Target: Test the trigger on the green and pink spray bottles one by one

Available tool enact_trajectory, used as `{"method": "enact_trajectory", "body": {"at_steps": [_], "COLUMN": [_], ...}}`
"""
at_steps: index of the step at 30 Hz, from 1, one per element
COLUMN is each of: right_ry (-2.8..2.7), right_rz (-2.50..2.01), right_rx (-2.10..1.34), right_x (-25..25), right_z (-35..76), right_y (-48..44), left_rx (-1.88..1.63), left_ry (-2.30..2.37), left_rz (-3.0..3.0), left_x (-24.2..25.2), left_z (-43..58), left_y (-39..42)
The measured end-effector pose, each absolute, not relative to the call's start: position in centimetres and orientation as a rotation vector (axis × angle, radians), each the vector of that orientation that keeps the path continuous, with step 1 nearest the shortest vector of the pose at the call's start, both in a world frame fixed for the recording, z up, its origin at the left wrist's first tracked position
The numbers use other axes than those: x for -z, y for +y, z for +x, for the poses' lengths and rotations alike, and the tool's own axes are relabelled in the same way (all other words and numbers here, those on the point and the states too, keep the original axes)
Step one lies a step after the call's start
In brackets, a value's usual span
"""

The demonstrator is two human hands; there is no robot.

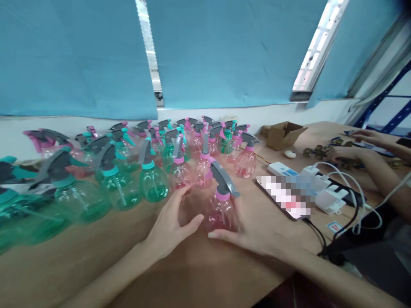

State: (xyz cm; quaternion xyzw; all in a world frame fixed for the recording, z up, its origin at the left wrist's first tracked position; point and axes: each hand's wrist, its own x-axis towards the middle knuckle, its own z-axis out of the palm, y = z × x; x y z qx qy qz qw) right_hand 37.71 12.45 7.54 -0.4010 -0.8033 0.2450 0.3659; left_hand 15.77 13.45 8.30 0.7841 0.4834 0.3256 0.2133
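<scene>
A clear pink spray bottle (221,214) with a grey and pink trigger head stands upright in front of me, a little blurred. My right hand (253,233) is wrapped round its right side, thumb across the front and the other fingers mostly hidden behind. To its left, my left hand (171,222) has thumb and fingers apart with nothing between them. Its fingertips reach close to another pink spray bottle (181,174) in the row behind; whether they touch it I cannot tell. A green spray bottle (153,184) stands left of that hand.
Several more green and pink spray bottles crowd the table's left and back. On the right lie a phone (282,199), a power strip (282,169) and white chargers (330,199) with cables. Beyond are a cardboard box (284,134) and another person's hand (345,154) over small metallic parts.
</scene>
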Motion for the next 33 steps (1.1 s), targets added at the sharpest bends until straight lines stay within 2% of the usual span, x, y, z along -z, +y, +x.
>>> {"method": "enact_trajectory", "body": {"at_steps": [4, 15, 17, 20, 23, 27, 33], "right_ry": [-2.147, -2.236, -2.267, -2.261, -2.192, -2.222, -2.303], "right_rz": [-0.985, -0.924, -0.799, -0.556, -0.571, -0.713, -0.695], "right_rx": [-0.658, -0.247, -0.310, -0.603, -0.810, -0.733, -0.549], "right_x": [-7.5, -4.5, -4.6, -5.2, -5.5, -4.9, -4.0], "right_z": [34.3, 25.6, 24.8, 25.0, 26.1, 28.1, 30.0], "right_y": [11.1, 9.4, 9.9, 11.2, 13.3, 16.3, 19.0], "left_rx": [-0.955, -1.201, -1.273, -1.332, -1.321, -1.305, -1.224], "left_ry": [1.335, 1.480, 1.446, 1.404, 1.428, 1.383, 1.357], "left_rz": [2.069, 1.895, 1.835, 1.741, 1.720, 1.765, 1.771], "left_x": [-10.6, -12.2, -12.1, -11.9, -11.7, -11.7, -12.5], "left_z": [15.1, 12.1, 11.3, 10.5, 10.1, 10.3, 10.9], "left_y": [11.8, 9.7, 9.7, 10.2, 10.7, 11.2, 11.6]}}
